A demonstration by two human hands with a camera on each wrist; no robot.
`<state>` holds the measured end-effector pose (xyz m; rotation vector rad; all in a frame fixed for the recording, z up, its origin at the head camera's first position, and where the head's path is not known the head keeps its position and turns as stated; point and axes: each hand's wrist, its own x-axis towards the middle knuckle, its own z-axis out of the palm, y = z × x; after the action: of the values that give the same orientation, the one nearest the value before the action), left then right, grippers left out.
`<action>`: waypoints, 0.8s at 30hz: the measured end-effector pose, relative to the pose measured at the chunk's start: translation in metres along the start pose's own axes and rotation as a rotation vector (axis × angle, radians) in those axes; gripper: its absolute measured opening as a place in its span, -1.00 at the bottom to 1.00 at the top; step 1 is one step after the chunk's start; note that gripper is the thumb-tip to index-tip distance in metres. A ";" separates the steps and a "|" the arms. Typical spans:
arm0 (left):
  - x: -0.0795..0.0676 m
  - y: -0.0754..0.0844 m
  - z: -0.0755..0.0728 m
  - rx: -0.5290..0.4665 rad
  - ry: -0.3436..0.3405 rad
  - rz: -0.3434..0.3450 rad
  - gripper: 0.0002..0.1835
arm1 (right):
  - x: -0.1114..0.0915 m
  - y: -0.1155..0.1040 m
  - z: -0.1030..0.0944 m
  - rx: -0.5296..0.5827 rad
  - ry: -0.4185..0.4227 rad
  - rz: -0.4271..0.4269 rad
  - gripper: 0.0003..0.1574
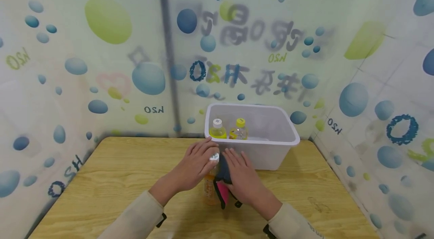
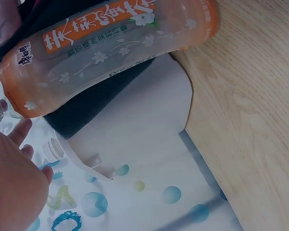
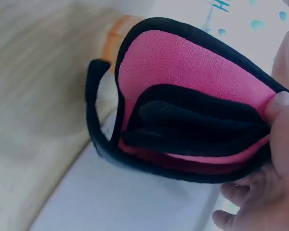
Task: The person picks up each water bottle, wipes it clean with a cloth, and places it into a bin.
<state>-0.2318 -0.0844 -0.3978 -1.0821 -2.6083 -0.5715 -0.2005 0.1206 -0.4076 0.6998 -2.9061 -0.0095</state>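
Note:
An orange-labelled drink bottle [image 2: 108, 55] with a white cap [image 1: 214, 157] stands in front of the white bin. My left hand [image 1: 192, 165] holds it near the neck, thumb beside the cap; several fingertips show past the neck in the left wrist view. Directly right of the bottle is a dark cloth pouch [image 3: 192, 57] with pink lining, black edging and a strap. My right hand [image 1: 245, 180] grips the pouch, its thumb pressing the rim in the right wrist view. Pouch and bottle are side by side; the head view cannot tell whether they touch.
Just behind my hands is a white plastic bin [image 1: 271, 152] on the wooden table [image 1: 135, 178]. Inside it stand a white-capped bottle [image 1: 217, 130] and a yellow-capped bottle [image 1: 240, 130]. Patterned sheets [image 1: 112, 73] enclose the table at the back and sides.

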 end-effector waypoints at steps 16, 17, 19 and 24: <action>-0.001 -0.001 0.000 0.000 0.020 0.024 -0.59 | -0.008 -0.005 0.085 -0.064 -0.220 0.029 -0.03; -0.001 -0.001 0.000 0.002 0.022 0.027 -0.59 | -0.008 -0.005 0.088 -0.086 -0.226 0.024 -0.03; -0.001 -0.001 0.000 0.005 0.027 0.033 -0.60 | -0.008 -0.004 0.091 -0.120 -0.237 0.014 -0.03; 0.001 0.000 0.001 0.000 0.040 0.040 -0.60 | -0.007 0.001 0.092 -0.095 -0.264 0.012 -0.01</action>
<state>-0.2330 -0.0836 -0.3980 -1.1083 -2.5471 -0.5781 -0.2085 0.1224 -0.4998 0.7147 -3.1328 -0.2562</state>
